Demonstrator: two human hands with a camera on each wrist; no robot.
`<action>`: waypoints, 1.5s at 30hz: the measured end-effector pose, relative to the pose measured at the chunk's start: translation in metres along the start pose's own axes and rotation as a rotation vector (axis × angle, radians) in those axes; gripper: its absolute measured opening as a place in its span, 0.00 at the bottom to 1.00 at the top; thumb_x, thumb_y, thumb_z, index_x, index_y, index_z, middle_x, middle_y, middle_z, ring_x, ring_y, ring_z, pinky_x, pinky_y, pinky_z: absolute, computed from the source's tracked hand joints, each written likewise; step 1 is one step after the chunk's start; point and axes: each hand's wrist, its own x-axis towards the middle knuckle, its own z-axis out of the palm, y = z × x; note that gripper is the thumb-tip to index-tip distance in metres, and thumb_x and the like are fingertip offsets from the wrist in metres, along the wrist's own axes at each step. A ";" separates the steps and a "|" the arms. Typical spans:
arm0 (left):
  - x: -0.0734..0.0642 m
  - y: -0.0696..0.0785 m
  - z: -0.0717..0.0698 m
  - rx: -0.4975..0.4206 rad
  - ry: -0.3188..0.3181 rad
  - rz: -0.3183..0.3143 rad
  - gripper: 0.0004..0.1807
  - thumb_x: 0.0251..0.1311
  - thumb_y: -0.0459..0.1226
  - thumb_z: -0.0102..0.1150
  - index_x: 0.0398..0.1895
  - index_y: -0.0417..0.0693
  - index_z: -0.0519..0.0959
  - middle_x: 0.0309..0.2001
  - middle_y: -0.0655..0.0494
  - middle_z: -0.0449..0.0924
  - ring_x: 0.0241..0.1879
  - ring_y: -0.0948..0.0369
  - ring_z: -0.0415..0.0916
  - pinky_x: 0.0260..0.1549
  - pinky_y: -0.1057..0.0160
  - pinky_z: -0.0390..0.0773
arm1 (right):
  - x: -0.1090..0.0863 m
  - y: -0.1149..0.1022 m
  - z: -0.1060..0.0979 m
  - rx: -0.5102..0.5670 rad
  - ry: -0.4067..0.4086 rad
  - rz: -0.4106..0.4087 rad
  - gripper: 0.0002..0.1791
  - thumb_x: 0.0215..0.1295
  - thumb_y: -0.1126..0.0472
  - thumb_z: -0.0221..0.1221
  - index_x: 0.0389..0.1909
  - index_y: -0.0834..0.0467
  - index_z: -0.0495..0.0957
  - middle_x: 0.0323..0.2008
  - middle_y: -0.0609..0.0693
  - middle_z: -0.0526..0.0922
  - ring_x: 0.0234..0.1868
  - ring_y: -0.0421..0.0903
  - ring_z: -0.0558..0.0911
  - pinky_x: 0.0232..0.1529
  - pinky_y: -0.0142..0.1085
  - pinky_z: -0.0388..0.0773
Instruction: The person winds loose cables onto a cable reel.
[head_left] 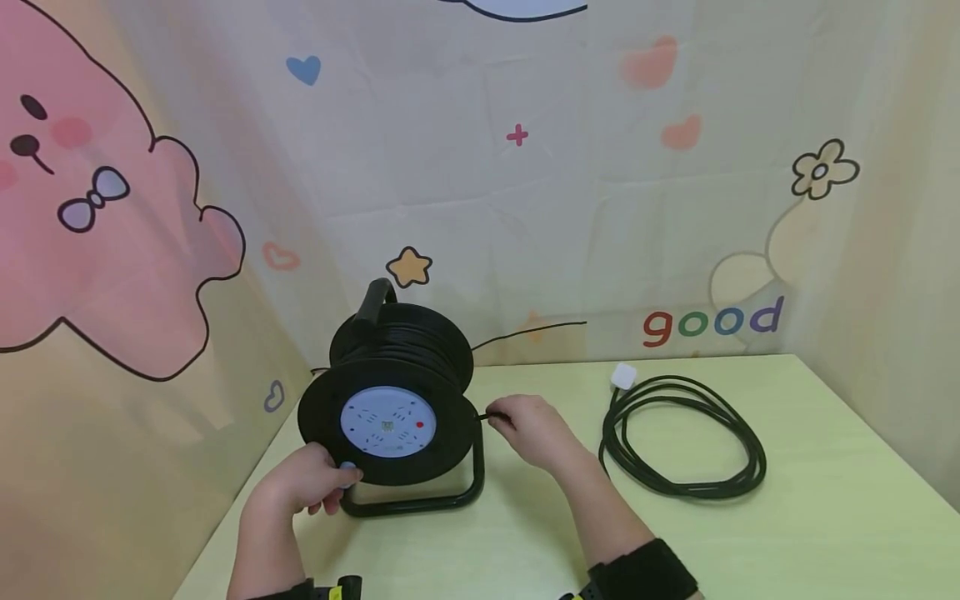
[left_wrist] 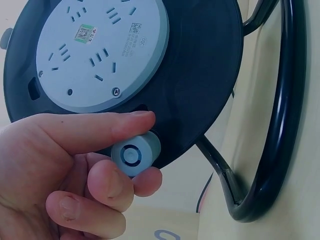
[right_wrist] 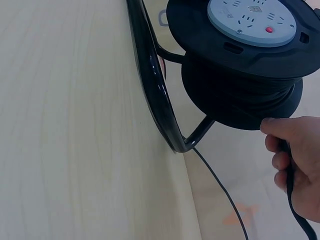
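The black cable reel stood on its bent metal stand, left of the middle of the tabletop, its round socket panel facing the person. Wound cable filled the space between its two discs, and a handle rose above them. The left hand was at the lower left of the front disc; the head view gave just a glimpse of the knob there, but the left wrist view showed it plainly, pale and round, held in that hand's grip. The right hand had its grip closed around the loose cable, just beside the reel's right side. The head view showed only a short piece between reel and fingers, while the right wrist view followed it through the curled fingers and on past the palm.

On the panel, the head and right wrist views showed a red button; the left wrist view brought out a green-and-white sticker and a screw near the rim. Only the head view took in the coil of black cable lying on the right of the tabletop, with a white plug at its far left; whether it joined the held cable could not be told. Black bands circled both wrists, and behind hung a cloth backdrop printed with hearts, a star and a pink bear
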 end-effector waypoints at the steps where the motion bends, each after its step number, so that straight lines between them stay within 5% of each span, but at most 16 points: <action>1: 0.000 0.000 0.000 -0.001 0.001 -0.003 0.22 0.60 0.45 0.59 0.11 0.44 0.75 0.13 0.55 0.75 0.12 0.61 0.61 0.17 0.63 0.63 | -0.001 0.000 -0.001 -0.044 0.001 0.020 0.05 0.64 0.60 0.61 0.38 0.52 0.83 0.33 0.42 0.83 0.34 0.39 0.79 0.35 0.40 0.77; 6: 0.000 0.000 -0.001 -0.006 0.006 -0.011 0.23 0.60 0.46 0.59 0.09 0.44 0.73 0.13 0.54 0.75 0.12 0.61 0.60 0.16 0.63 0.60 | -0.005 0.002 -0.011 -0.215 0.003 0.130 0.04 0.61 0.56 0.63 0.37 0.47 0.82 0.31 0.40 0.83 0.33 0.42 0.80 0.27 0.44 0.76; 11: 0.000 0.000 -0.002 -0.016 0.000 -0.009 0.24 0.60 0.46 0.59 0.09 0.44 0.73 0.13 0.54 0.75 0.12 0.62 0.59 0.16 0.64 0.60 | -0.012 0.010 -0.026 -0.238 -0.027 0.216 0.02 0.61 0.58 0.61 0.32 0.46 0.81 0.27 0.40 0.81 0.25 0.43 0.77 0.19 0.43 0.73; 16: -0.001 -0.002 -0.005 -0.025 0.001 -0.024 0.25 0.61 0.47 0.59 0.09 0.44 0.73 0.13 0.54 0.75 0.12 0.62 0.59 0.16 0.64 0.58 | -0.022 0.025 -0.044 -0.160 -0.010 0.326 0.03 0.64 0.60 0.59 0.31 0.50 0.79 0.25 0.42 0.78 0.23 0.43 0.74 0.20 0.41 0.72; 23: -0.002 -0.003 -0.007 -0.017 0.002 -0.017 0.25 0.61 0.48 0.59 0.09 0.44 0.74 0.13 0.54 0.75 0.12 0.62 0.58 0.14 0.65 0.56 | -0.034 0.043 -0.066 -0.107 0.047 0.381 0.07 0.64 0.58 0.60 0.39 0.56 0.79 0.27 0.48 0.82 0.23 0.46 0.77 0.23 0.43 0.74; 30: -0.006 0.001 -0.007 -0.025 -0.005 -0.010 0.25 0.61 0.47 0.58 0.09 0.44 0.73 0.13 0.55 0.75 0.12 0.62 0.58 0.14 0.65 0.56 | -0.048 0.063 -0.075 0.117 -0.134 0.524 0.26 0.68 0.39 0.51 0.27 0.58 0.78 0.10 0.48 0.78 0.23 0.44 0.77 0.28 0.40 0.70; 34: -0.007 0.001 -0.006 -0.023 -0.005 -0.013 0.25 0.62 0.47 0.58 0.09 0.44 0.73 0.12 0.55 0.75 0.12 0.62 0.58 0.14 0.65 0.56 | -0.053 0.072 -0.077 0.113 -0.138 0.519 0.30 0.68 0.35 0.47 0.20 0.56 0.73 0.10 0.47 0.74 0.20 0.46 0.75 0.25 0.39 0.68; 41: -0.005 -0.003 -0.005 -0.026 0.007 -0.020 0.25 0.61 0.48 0.58 0.09 0.45 0.73 0.12 0.55 0.75 0.11 0.62 0.57 0.13 0.65 0.55 | -0.058 0.084 -0.090 0.087 0.028 0.458 0.14 0.69 0.54 0.55 0.26 0.58 0.72 0.19 0.50 0.72 0.19 0.46 0.71 0.20 0.38 0.69; 45: -0.005 -0.003 -0.005 -0.033 0.000 -0.019 0.25 0.61 0.48 0.58 0.09 0.45 0.73 0.13 0.55 0.75 0.11 0.62 0.57 0.13 0.65 0.56 | -0.061 0.092 -0.093 0.067 -0.021 0.512 0.24 0.70 0.42 0.50 0.30 0.60 0.74 0.21 0.50 0.79 0.21 0.46 0.73 0.23 0.39 0.70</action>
